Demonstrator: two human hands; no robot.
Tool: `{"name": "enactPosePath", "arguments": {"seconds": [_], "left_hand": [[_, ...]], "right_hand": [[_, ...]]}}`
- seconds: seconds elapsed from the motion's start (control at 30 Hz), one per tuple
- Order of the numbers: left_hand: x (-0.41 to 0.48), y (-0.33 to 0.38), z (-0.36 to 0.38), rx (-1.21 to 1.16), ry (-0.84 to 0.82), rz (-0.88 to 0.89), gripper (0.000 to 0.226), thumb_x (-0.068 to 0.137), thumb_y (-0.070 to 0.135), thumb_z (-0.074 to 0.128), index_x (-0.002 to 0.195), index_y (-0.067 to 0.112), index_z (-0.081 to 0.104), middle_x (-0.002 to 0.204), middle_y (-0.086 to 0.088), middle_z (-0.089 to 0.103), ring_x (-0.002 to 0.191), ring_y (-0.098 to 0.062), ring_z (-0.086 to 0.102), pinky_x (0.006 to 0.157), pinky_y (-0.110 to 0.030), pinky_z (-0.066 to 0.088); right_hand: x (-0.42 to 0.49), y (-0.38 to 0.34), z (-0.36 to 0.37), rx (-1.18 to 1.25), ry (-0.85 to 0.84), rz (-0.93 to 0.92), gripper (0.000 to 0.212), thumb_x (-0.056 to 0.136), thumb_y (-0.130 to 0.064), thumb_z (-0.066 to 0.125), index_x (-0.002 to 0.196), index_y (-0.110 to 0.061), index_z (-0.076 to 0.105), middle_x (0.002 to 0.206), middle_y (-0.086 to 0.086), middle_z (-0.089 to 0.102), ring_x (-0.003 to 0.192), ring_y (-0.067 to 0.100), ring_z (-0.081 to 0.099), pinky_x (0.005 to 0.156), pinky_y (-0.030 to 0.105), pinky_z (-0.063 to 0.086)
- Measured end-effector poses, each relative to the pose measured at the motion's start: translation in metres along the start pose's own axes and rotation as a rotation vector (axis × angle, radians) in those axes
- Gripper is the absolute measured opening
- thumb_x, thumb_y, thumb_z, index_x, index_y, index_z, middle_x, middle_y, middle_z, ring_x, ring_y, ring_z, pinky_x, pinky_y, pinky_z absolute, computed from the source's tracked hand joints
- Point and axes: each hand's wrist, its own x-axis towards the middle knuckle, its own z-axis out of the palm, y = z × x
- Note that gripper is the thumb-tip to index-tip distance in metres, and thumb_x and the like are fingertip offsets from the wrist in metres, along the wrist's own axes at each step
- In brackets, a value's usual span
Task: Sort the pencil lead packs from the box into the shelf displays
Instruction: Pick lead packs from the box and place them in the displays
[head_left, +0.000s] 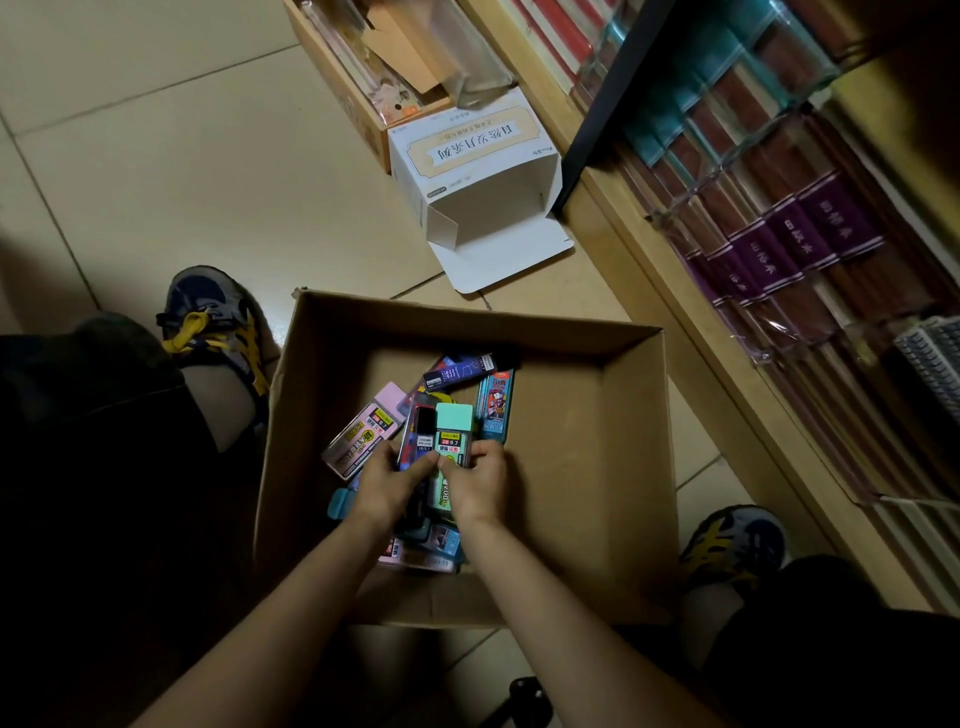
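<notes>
Heaped toward 9 o'clock in open cardboard box (576, 467): mint pencil lead pack (453, 434) on top, pink pack (366, 431) at its 10 o'clock, teal pack (496, 402) at 1 o'clock.

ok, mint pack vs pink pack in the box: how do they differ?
The right hand grips the mint pack; the pink pack lies in the pile. The mint pack points straight away from the person, the pink pack slants left. Both are marked 0.7 and sit in the cardboard box.

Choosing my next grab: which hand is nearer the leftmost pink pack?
Left. The left hand is beside the pink pack; the right hand, farther right, holds the mint pack.
</notes>
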Motion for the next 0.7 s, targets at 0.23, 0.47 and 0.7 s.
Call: {"name": "enactPosePath", "arguments": {"seconds": [0.23, 0.47, 0.7], "left_hand": [[0.000, 0.004, -0.012, -0.154, -0.283, -0.109, 0.031, 0.089, 0.012, 0.060, 0.119, 0.009, 0.055, 0.105, -0.012, 0.070, 0.090, -0.023, 0.070, 0.074, -0.033, 0.057], [-0.022, 0.037, 0.001, -0.249, -0.461, -0.071, 0.036, 0.090, 0.008, 0.055, 0.125, 0.007, 0.049, 0.116, -0.017, 0.065, 0.102, -0.028, 0.066, 0.079, -0.037, 0.056], [-0.062, 0.087, 0.027, -0.176, -0.471, 0.082, 0.040, 0.088, 0.003, 0.058, 0.127, 0.004, 0.048, 0.117, -0.020, 0.064, 0.100, -0.030, 0.065, 0.079, -0.036, 0.057]], "right_hand": [[-0.002, -0.005, -0.019, 0.240, -0.203, 0.125, 0.037, 0.084, 0.002, 0.063, 0.118, -0.005, 0.049, 0.114, 0.015, 0.065, 0.095, 0.027, 0.066, 0.074, 0.033, 0.054], [-0.018, -0.026, -0.058, 0.331, -0.253, 0.037, 0.038, 0.084, 0.004, 0.061, 0.121, 0.002, 0.051, 0.114, 0.020, 0.065, 0.095, 0.028, 0.065, 0.077, 0.033, 0.055], [-0.048, -0.069, -0.111, 0.310, -0.231, -0.129, 0.025, 0.088, -0.003, 0.060, 0.113, 0.000, 0.055, 0.101, 0.011, 0.068, 0.077, 0.012, 0.065, 0.056, 0.017, 0.052]]}}
